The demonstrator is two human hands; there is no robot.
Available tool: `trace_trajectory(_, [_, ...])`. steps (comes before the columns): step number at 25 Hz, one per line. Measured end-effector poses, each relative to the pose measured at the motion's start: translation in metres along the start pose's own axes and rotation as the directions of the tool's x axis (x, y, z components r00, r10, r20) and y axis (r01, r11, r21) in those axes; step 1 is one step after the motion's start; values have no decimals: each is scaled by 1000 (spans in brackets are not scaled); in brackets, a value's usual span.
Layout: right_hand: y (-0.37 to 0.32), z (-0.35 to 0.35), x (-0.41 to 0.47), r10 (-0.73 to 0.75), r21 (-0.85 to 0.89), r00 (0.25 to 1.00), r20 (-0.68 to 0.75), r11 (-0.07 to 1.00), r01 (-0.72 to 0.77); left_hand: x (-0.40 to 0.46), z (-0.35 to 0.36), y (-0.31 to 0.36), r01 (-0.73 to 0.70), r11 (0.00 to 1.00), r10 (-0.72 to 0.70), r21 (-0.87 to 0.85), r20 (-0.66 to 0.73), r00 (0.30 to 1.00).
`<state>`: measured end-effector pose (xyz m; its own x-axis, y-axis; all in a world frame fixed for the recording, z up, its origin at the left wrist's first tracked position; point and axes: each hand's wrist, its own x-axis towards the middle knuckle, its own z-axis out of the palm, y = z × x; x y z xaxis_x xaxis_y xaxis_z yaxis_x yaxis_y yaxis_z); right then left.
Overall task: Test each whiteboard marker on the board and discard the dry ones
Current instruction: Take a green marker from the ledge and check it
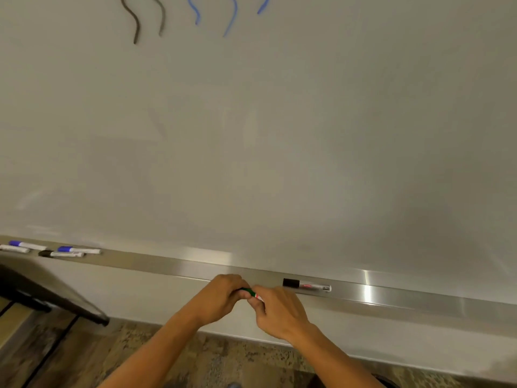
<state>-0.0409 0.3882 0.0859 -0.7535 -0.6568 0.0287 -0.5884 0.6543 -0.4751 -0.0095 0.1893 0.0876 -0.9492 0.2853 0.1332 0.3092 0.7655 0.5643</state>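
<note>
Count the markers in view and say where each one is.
6. Four lie on the tray's far left: two blue-capped, one black-capped, one with its cap cut off. Another black-capped marker lies right of the hands. A green marker is gripped between both hands.

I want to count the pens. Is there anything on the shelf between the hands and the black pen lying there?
No. In the head view, only bare metal tray lies between the hands' green marker and the black-capped marker.

Bare tray (179, 264) left of hands; black marker (306, 285) lies right.
</note>
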Motion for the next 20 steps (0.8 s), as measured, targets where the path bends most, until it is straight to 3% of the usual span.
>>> trace_trajectory(6, [-21,6,-7,-33,70,997,75,997,28,-36,-21,1,12,1000,-11,22,-15,1000])
trace_trajectory(9, [-17,4,-5,-20,136,994,109,991,5,-43,-47,-8,20,999,-24,47,101,995])
trace_trajectory(11, [-15,-3,2,33,196,995,99,979,-52,-41,-64,-12,68,997,-71,37,94,993])
trace_trajectory(14, [-22,-18,25,72,289,994,79,953,-92,-29,-96,-14,51,998,-49,48,-36,998])
trace_trajectory(17, [-44,-44,57,-9,354,999,-40,935,22,-13,-140,-21,-32,982,64,187,-165,984])
trace_trajectory(20, [-78,-83,82,-106,375,978,-177,912,167,8,-196,-28,5,963,109,270,-403,909])
